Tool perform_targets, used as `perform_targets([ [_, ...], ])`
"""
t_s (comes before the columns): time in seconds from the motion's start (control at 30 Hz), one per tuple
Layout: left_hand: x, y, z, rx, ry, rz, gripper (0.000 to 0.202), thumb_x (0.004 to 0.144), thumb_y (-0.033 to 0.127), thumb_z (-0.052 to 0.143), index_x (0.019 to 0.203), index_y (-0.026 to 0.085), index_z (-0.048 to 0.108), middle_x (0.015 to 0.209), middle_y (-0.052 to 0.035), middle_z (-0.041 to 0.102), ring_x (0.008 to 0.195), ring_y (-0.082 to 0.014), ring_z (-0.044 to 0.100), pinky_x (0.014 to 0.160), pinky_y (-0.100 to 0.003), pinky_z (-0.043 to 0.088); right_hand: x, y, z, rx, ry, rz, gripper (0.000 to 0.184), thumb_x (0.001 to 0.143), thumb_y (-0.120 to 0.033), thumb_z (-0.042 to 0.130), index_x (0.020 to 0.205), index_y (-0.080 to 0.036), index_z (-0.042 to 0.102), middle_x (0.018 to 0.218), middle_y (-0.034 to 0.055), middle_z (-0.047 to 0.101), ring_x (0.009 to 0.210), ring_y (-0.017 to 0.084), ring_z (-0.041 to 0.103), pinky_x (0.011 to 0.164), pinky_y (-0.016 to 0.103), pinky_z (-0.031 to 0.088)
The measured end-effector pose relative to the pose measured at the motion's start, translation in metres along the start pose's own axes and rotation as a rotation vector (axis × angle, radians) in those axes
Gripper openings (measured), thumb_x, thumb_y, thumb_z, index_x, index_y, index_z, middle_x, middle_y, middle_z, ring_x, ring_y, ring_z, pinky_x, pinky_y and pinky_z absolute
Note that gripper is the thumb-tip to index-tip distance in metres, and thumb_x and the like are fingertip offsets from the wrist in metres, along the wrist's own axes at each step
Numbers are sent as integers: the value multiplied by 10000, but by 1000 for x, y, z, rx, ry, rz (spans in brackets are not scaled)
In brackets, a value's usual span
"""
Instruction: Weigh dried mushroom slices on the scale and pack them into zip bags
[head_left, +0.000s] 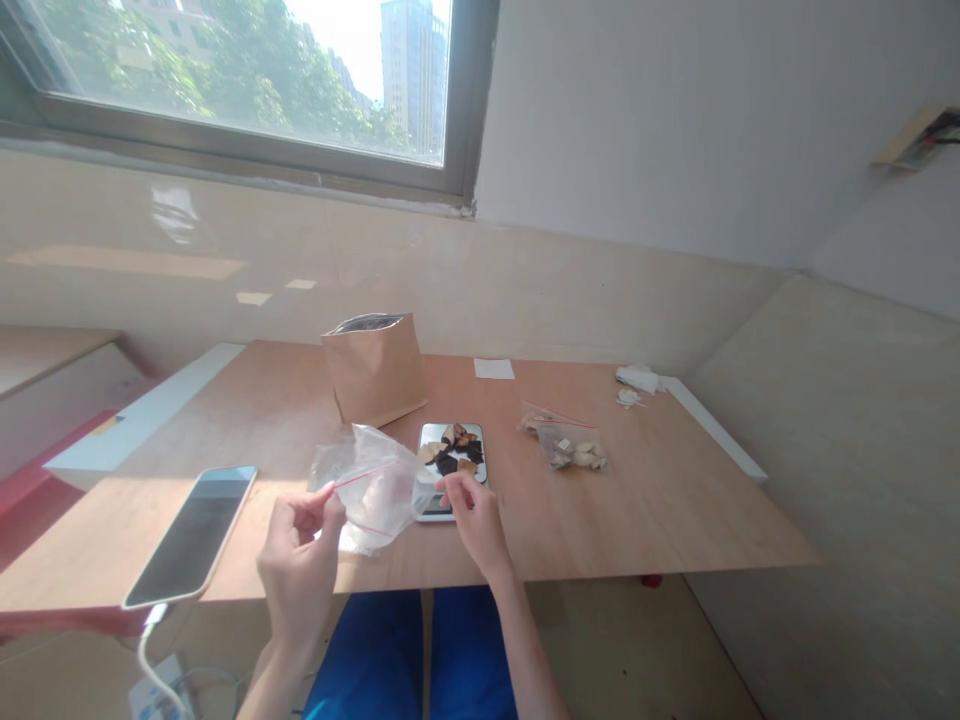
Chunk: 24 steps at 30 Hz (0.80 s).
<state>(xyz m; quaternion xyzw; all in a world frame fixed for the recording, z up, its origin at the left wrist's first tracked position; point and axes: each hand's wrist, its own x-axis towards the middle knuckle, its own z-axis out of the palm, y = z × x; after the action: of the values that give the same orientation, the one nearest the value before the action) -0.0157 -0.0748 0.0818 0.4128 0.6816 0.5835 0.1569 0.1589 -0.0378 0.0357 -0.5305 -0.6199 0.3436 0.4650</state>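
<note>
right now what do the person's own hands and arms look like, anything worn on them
The left hand and right hand are bare, with no gloves, and no ring, watch or bracelet shows. The slim forearms have no sleeves down to the bottom of the view. Below them, the person wears bright blue trousers.

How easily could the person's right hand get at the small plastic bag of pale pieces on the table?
Probably quite easily. The right hand is pinching the clear zip bag, but only bare wooden tabletop separates it from the small bag. It would likely need to let go first.
</note>
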Motion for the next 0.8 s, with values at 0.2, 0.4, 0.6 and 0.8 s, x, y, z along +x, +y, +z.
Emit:
perform_targets([
  [0.2, 22, 11, -7, 218, -22, 46, 211, 713, 387, 531, 797, 202, 587, 699, 10, 596, 648, -148, 556, 613, -261, 434, -5, 19, -24, -19, 64, 62, 424, 909, -459, 332, 811, -179, 634, 624, 11, 585, 574, 129, 543, 541, 207, 405],
  [0.4, 46, 53, -22, 452, -103, 101, 162, 722, 339, 513, 811, 221, 579, 651, 3, 567, 615, -190, 547, 617, -338, 453, -21, 39, -44, -70, 94, 134, 435, 900, -485, 337, 806, -183, 636, 637, 15, 603, 572, 142, 535, 548, 220, 399],
  [0.6, 48, 57, -8, 454, 192, 441, 159, 814, 311, 454, 805, 179, 543, 1247, -105, 486, 1223, -289, 398, 1044, -489, 276, -34, 60, -56, -110, 199, 170, 496, 865, -564, 348, 759, -180, 643, 595, 18, 581, 518, 147, 515, 521, 237, 404],
  [0.8, 20, -79, 61, 744, -384, 438, 408, 847, 267, 317, 1142, 73, 523, 1269, -236, 489, 1246, -367, 388, 982, -541, 314, -37, 71, -62, -92, 223, 199, 506, 861, -583, 342, 786, -176, 633, 597, 19, 574, 521, 146, 519, 510, 236, 403],
])
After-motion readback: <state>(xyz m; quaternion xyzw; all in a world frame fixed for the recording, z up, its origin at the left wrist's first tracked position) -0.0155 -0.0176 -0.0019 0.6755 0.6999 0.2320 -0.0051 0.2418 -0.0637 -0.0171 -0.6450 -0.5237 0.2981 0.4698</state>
